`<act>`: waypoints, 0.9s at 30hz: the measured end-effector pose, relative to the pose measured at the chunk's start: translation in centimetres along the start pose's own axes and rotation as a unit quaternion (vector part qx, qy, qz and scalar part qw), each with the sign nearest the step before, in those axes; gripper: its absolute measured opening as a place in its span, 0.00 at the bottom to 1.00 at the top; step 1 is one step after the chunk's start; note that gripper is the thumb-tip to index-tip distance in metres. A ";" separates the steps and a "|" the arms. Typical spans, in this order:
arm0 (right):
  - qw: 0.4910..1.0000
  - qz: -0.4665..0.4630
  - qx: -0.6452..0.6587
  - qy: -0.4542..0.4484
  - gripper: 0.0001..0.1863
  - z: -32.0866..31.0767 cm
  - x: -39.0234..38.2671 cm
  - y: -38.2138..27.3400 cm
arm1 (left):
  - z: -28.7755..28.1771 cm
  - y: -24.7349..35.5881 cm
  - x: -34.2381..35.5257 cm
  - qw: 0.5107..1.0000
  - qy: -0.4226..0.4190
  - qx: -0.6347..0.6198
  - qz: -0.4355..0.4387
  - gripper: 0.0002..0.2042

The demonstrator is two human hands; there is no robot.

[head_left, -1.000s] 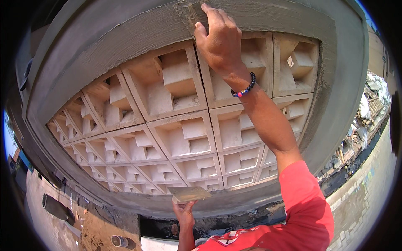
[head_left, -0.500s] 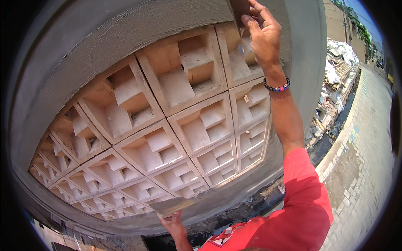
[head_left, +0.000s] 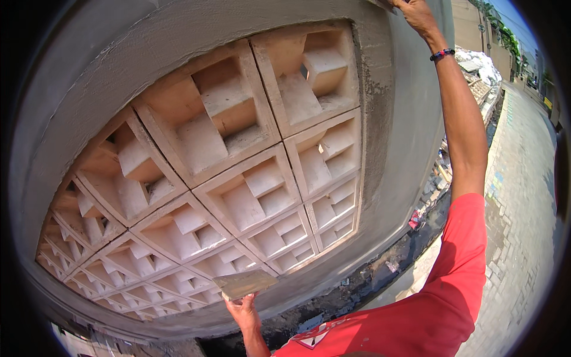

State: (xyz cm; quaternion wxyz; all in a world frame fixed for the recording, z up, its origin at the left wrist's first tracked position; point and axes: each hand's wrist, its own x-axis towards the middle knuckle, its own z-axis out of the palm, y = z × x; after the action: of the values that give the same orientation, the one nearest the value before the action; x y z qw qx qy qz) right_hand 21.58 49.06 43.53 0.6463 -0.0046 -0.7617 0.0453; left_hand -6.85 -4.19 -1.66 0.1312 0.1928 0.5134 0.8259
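My right hand (head_left: pixel 421 16) is raised to the upper right, fingers closed on a dark, flat plastering blade (head_left: pixel 382 5) that the top of the view partly cuts off. The blade lies close to the grey wet-looking plaster (head_left: pixel 250 18) above a panel of pale openwork blocks (head_left: pixel 279 134). Low in the middle, my left hand (head_left: pixel 242 310) grips a flat grey-brown mortar board (head_left: pixel 245 284) from beneath. This board is held in front of the lowest rows of blocks; I cannot tell whether it touches them.
A rough, darker strip (head_left: pixel 375 119) runs down the panel's right side, beside smoother grey plaster. Below the wall lies a dark, wet gutter (head_left: pixel 363 279). Rubble and white sacks (head_left: pixel 485 65) are piled at the far right, along a paved lane (head_left: pixel 517 196).
My right hand and its blade have moved up and to the right, past the panel's top right corner. The view has shifted, and the mortar board stays low in my left hand.
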 end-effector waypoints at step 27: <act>0.655 0.438 0.616 0.019 0.24 9.8 -31.2 -12.4 | 7.9 -1.6 0.9 0.992 -0.093 -0.061 -0.068 0.24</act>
State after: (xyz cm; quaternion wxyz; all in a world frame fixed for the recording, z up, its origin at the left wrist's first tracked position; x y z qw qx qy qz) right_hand 17.72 34.02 12.17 0.4205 0.0609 -0.4564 0.7818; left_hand -4.03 3.17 0.24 0.2454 0.2253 0.4598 0.8232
